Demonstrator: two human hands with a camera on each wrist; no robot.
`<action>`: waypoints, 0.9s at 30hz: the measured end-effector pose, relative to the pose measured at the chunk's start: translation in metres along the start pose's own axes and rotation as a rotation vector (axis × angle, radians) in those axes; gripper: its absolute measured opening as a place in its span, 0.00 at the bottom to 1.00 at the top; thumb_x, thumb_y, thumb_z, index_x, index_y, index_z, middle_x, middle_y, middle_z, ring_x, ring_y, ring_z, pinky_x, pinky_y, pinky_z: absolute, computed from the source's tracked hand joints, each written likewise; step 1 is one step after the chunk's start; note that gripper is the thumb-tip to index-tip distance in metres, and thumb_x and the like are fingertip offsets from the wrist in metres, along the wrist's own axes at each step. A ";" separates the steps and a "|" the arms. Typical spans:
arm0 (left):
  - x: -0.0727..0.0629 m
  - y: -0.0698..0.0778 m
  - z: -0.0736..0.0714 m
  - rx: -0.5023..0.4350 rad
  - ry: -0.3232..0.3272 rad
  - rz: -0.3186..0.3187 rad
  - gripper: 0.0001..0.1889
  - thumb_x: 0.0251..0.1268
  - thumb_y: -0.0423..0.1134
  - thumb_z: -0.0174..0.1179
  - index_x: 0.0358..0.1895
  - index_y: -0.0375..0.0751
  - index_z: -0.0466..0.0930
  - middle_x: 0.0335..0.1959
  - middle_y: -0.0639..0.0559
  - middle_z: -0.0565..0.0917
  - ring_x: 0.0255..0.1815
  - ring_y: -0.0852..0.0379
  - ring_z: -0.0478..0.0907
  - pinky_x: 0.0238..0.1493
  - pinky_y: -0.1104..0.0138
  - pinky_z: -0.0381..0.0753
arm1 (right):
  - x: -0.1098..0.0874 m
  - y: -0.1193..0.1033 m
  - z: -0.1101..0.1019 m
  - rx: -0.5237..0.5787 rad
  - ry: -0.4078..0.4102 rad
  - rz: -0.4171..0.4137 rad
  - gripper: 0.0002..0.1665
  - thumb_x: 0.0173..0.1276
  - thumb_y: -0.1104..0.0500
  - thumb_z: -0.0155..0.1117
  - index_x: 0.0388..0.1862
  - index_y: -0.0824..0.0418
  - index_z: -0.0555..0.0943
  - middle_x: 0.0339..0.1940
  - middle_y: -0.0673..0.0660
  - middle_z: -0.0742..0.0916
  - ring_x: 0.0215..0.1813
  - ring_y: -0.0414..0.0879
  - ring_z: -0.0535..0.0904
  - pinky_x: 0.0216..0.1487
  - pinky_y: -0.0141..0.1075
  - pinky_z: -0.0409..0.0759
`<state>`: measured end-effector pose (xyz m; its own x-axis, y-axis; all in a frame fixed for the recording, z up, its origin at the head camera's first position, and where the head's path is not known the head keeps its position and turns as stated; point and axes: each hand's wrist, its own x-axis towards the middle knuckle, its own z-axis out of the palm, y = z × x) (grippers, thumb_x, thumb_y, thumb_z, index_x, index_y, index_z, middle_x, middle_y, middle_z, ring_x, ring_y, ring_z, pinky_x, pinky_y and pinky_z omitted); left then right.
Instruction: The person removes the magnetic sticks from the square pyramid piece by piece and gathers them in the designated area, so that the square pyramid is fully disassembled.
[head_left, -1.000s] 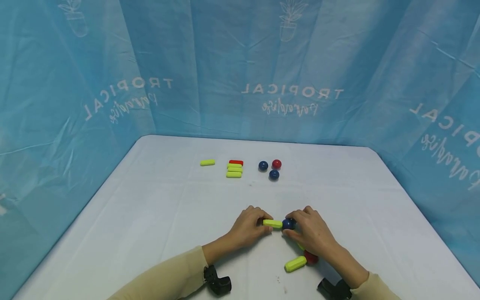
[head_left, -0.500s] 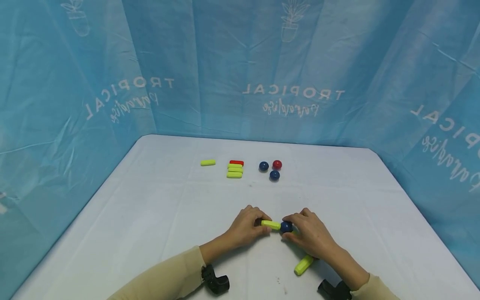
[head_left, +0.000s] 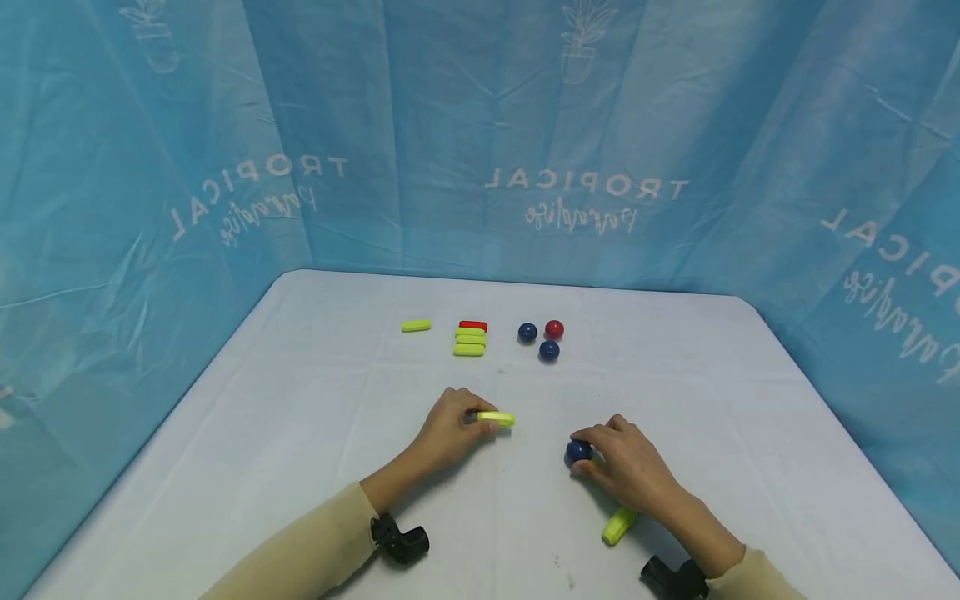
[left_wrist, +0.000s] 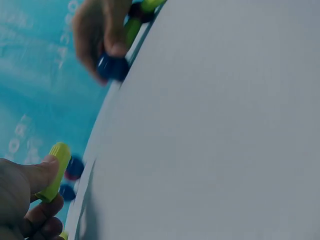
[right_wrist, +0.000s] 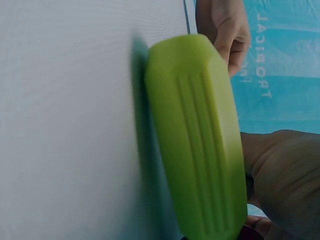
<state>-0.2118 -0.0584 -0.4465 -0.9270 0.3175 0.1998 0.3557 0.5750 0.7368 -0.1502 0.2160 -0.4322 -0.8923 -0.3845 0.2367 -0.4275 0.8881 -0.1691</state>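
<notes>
My left hand [head_left: 444, 429] pinches a ridged yellow-green stick [head_left: 497, 418] between thumb and fingers, its free end pointing right. To the right, my right hand [head_left: 632, 468] grips a dark blue ball [head_left: 578, 452] between thumb and fingertips. From that ball a chain runs back beneath the hand: a yellow-green stick [left_wrist: 132, 31], a dark ball [left_wrist: 145, 14], then another yellow-green stick [head_left: 619, 526] jutting out below the palm. In the right wrist view this end stick [right_wrist: 197, 135] looms large, close over the white surface. A wide gap separates the held stick from the blue ball.
Farther back on the white table [head_left: 337, 375] lie one loose yellow-green stick [head_left: 416, 325], a row of yellow-green sticks [head_left: 469, 340] with a red stick [head_left: 473, 325], two blue balls [head_left: 549, 350] and a red ball [head_left: 554, 329]. A blue printed curtain [head_left: 465, 125] surrounds the table.
The left hand's stick was against the blue ball; it has come away, and the hand has moved left and farther back. The chain's end stick has swung right under the right hand, hiding the red ball.
</notes>
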 end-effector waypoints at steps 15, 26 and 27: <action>0.072 -0.096 -0.078 0.129 0.300 -0.250 0.16 0.63 0.41 0.61 0.51 0.37 0.80 0.42 0.41 0.80 0.43 0.48 0.69 0.43 0.61 0.68 | 0.000 -0.002 0.003 0.027 -0.026 0.027 0.26 0.52 0.42 0.71 0.49 0.50 0.82 0.42 0.47 0.88 0.37 0.36 0.68 0.35 0.29 0.66; 0.098 -0.115 -0.082 0.202 0.294 -0.283 0.15 0.64 0.41 0.60 0.50 0.39 0.80 0.46 0.42 0.76 0.50 0.47 0.64 0.49 0.56 0.64 | 0.002 -0.002 0.002 0.029 -0.044 0.022 0.26 0.53 0.43 0.70 0.50 0.50 0.82 0.43 0.46 0.87 0.38 0.36 0.67 0.36 0.29 0.67; 0.099 -0.117 -0.082 0.205 0.294 -0.281 0.14 0.64 0.41 0.60 0.50 0.39 0.80 0.47 0.42 0.76 0.51 0.46 0.64 0.50 0.55 0.65 | 0.002 -0.001 0.002 0.029 -0.044 0.020 0.26 0.53 0.43 0.70 0.51 0.49 0.82 0.43 0.46 0.87 0.38 0.36 0.67 0.36 0.29 0.67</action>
<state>-0.3547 -0.1560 -0.4595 -0.9748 -0.0826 0.2072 0.0746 0.7548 0.6517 -0.1514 0.2138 -0.4337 -0.9059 -0.3780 0.1910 -0.4130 0.8883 -0.2009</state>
